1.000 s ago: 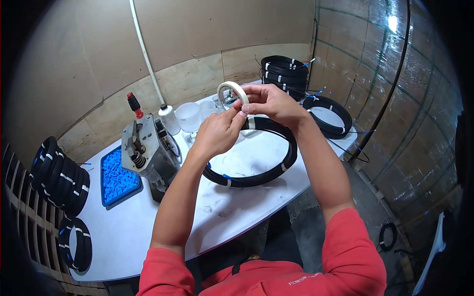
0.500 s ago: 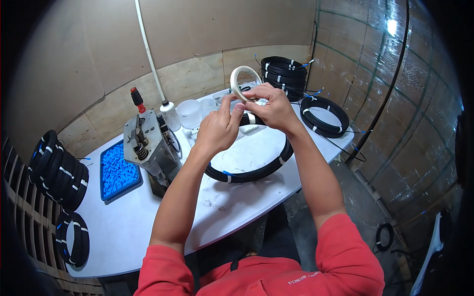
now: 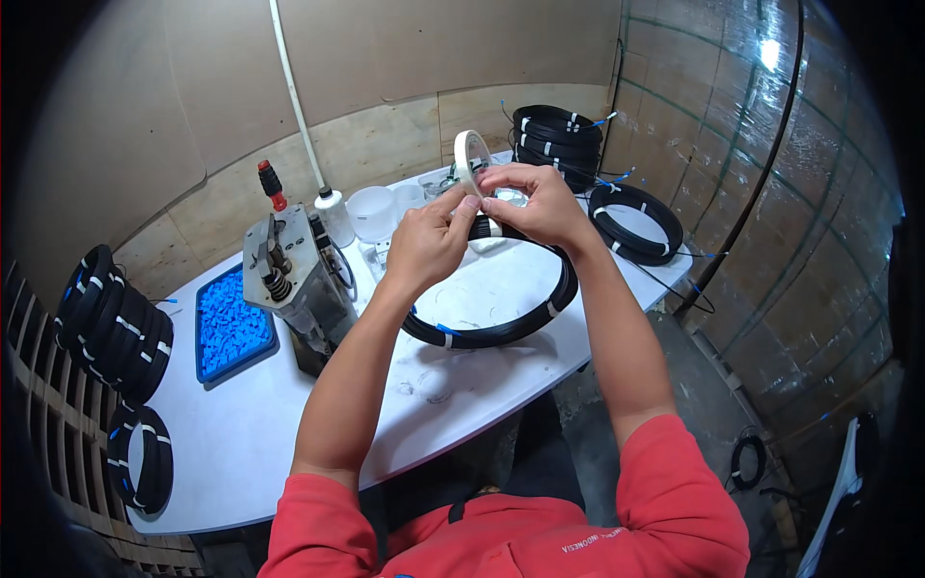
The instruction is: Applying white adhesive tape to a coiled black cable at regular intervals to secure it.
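Note:
Over the middle of the table, a coil of black cable (image 3: 501,337) is tilted, its far side raised between my hands. Several white tape bands wrap it, one of them just below my fingers. My left hand (image 3: 431,239) is closed at the coil's far side, thumb and fingertips beside the tape; its other fingers are partly hidden. With my right hand (image 3: 537,204) I pinch a roll of whitish tape (image 3: 462,164), which stands upright above the coil. The exact contact between the fingertips and the tape is hidden.
Left of my arms stand a metal hand press (image 3: 294,275) and a blue tray (image 3: 272,358) of small blue pieces. A bottle (image 3: 333,220) and a white tub (image 3: 371,214) are behind. Stacked cable coils (image 3: 554,149) stand far right, a single coil (image 3: 636,223) nearer, and more coils (image 3: 116,328) at left.
The tape roll has turned more edge-on and come down slightly toward the coil. My right hand has shifted a little, and the coil has moved slightly right.

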Action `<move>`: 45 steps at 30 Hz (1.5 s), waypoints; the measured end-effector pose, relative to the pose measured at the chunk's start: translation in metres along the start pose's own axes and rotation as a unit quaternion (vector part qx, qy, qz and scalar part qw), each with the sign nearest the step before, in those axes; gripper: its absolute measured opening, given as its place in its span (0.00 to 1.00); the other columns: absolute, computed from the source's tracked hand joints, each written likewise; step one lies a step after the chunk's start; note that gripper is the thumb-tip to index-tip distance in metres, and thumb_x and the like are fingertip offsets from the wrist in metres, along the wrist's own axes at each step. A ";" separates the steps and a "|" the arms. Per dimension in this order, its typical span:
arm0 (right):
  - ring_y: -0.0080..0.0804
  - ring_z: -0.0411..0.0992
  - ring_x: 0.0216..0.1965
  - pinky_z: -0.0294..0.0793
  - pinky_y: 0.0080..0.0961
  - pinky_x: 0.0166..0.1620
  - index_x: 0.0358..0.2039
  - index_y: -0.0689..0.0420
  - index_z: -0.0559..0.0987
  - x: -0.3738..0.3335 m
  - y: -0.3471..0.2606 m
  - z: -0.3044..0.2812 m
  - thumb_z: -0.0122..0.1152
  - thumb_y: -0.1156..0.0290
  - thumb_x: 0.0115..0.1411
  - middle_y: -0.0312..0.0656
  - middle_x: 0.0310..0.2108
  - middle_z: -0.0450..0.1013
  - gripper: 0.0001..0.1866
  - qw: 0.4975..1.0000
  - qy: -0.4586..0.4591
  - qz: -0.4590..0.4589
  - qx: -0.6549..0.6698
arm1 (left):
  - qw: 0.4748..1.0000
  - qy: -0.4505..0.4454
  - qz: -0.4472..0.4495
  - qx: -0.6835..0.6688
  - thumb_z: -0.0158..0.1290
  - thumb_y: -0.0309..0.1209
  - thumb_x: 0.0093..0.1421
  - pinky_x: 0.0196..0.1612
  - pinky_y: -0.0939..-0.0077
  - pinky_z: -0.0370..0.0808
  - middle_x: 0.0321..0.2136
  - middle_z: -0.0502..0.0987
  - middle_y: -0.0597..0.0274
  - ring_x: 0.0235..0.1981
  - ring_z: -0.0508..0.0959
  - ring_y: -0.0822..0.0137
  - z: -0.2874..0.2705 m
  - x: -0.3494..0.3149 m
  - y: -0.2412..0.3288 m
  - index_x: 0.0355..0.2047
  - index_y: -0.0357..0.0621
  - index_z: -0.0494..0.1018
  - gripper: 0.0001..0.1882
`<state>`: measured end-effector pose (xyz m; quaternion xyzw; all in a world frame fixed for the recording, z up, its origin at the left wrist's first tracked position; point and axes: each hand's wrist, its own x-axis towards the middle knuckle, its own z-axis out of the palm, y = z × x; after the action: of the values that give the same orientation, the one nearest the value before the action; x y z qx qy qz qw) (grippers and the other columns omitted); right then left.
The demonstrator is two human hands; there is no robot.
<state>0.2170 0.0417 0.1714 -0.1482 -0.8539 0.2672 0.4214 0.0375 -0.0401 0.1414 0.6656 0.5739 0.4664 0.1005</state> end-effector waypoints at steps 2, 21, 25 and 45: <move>0.33 0.75 0.50 0.72 0.32 0.56 0.38 0.62 0.83 0.000 0.000 0.001 0.67 0.74 0.54 0.47 0.43 0.79 0.11 1.000 0.013 0.015 0.006 | 1.000 -0.001 0.007 -0.012 0.43 0.51 0.68 0.32 0.57 0.75 0.22 0.80 0.54 0.27 0.81 0.49 -0.001 0.001 -0.003 0.51 0.62 0.77 0.20; 0.19 0.74 0.29 0.74 0.20 0.32 0.40 0.60 0.74 0.005 -0.030 -0.006 0.63 0.78 0.55 0.37 0.28 0.78 0.12 0.991 0.039 0.124 0.033 | 0.990 0.049 0.064 0.116 0.46 0.44 0.65 0.32 0.45 0.76 0.22 0.79 0.44 0.27 0.80 0.39 0.015 0.002 0.021 0.46 0.55 0.78 0.16; 0.20 0.72 0.19 0.72 0.22 0.23 0.34 0.62 0.76 0.002 -0.032 -0.003 0.62 0.74 0.52 0.38 0.22 0.77 0.10 0.991 0.071 0.112 0.033 | 0.988 0.037 0.061 0.139 0.46 0.44 0.65 0.31 0.45 0.76 0.22 0.79 0.45 0.27 0.80 0.39 0.017 0.004 0.022 0.45 0.55 0.77 0.15; 0.28 0.79 0.30 0.78 0.27 0.35 0.40 0.59 0.76 0.001 -0.023 -0.007 0.66 0.70 0.55 0.43 0.28 0.80 0.13 0.991 0.089 0.094 -0.012 | 0.992 0.036 0.046 0.112 0.44 0.45 0.66 0.34 0.45 0.76 0.24 0.80 0.43 0.29 0.80 0.39 0.010 0.006 0.018 0.45 0.53 0.77 0.17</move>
<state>0.2215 0.0264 0.1892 -0.2562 -0.7984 0.2810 0.4668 0.0561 -0.0365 0.1514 0.6813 0.5944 0.4268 -0.0168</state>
